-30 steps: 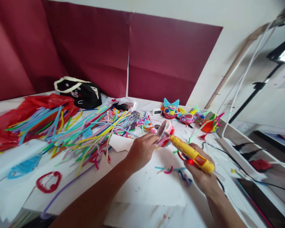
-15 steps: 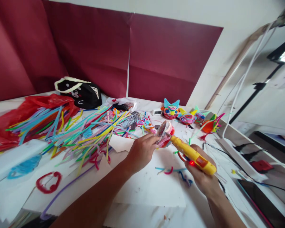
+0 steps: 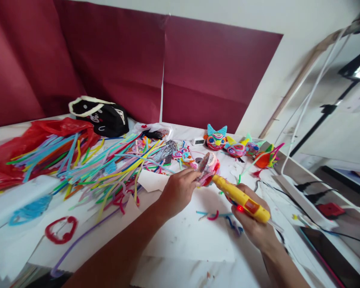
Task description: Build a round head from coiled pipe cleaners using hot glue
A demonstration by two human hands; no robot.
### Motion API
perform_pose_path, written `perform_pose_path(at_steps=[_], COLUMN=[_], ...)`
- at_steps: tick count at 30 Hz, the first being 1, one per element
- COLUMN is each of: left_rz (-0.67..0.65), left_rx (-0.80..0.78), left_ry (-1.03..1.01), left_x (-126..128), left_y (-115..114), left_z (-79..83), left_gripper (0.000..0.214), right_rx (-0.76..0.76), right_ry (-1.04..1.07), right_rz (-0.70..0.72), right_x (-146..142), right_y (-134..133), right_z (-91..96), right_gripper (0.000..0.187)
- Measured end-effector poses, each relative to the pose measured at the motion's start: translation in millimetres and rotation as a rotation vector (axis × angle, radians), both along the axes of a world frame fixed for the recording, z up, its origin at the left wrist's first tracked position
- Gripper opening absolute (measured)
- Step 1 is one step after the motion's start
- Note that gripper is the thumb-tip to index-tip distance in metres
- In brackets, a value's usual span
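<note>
Between the fingers of my left hand (image 3: 180, 191) is a round pipe-cleaner craft piece (image 3: 210, 170) in red, pink and white, tilted up above the table. My right hand (image 3: 253, 222) is wrapped round a yellow hot glue gun (image 3: 241, 199) with a lit red light on its side. The gun's nozzle end reaches the lower right edge of the craft piece; whether the tip touches it I cannot tell. Under both hands lies a sheet of white paper (image 3: 186, 240), with short cut pipe cleaners (image 3: 216, 215) and a dark blue twisted piece (image 3: 234, 226) on it.
Loose pipe cleaners (image 3: 120, 160) spread over the left, some in a red plastic bag (image 3: 48, 128). Finished-looking animal heads (image 3: 217, 138) stand at the back right. A power strip (image 3: 306, 200), cables and a dark tablet-like device (image 3: 333, 252) lie to the right. A black bag (image 3: 108, 120) sits behind.
My right hand has moved slightly left with the glue gun, and its nozzle end sits a little lower against the craft piece. My left hand has barely moved.
</note>
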State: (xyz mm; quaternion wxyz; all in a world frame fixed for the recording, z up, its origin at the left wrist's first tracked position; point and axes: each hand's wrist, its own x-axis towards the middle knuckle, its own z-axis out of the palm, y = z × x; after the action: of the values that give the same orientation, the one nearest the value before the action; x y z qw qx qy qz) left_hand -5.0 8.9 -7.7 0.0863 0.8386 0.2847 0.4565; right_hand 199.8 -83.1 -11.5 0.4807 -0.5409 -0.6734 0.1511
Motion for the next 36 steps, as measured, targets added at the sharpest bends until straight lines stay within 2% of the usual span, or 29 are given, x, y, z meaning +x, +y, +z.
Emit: perform_pose_path(at_steps=[8,19,26,36], left_rz=[-0.005,-0.016,-0.001,0.011], left_rx=[-0.039,0.0,-0.014,0.021], left_ry=[-0.01,-0.019,-0.012,-0.007], left_x=[-0.7,1.1,-0.7,-0.2], left_y=[0.2,-2.5,-2.4,-0.3], left_z=[-1.1,1.0,0.9,0.0], left_gripper=[0.015,0.016,0.017,0.018], right_rx=[0.003,0.051,0.046,0.102], right_ry=[-0.013,0.011,-0.02,-0.138], right_rz=[0.041,-0.096,-0.016,0.007], right_x=[-0.3,3.2,0.3,-3.8], right_y=[0.7,1.4,0.5,-1.1], right_z=[-1.1,-5.6,-3.0,4.2], right_gripper=[0.006,0.008,0.01,0.007])
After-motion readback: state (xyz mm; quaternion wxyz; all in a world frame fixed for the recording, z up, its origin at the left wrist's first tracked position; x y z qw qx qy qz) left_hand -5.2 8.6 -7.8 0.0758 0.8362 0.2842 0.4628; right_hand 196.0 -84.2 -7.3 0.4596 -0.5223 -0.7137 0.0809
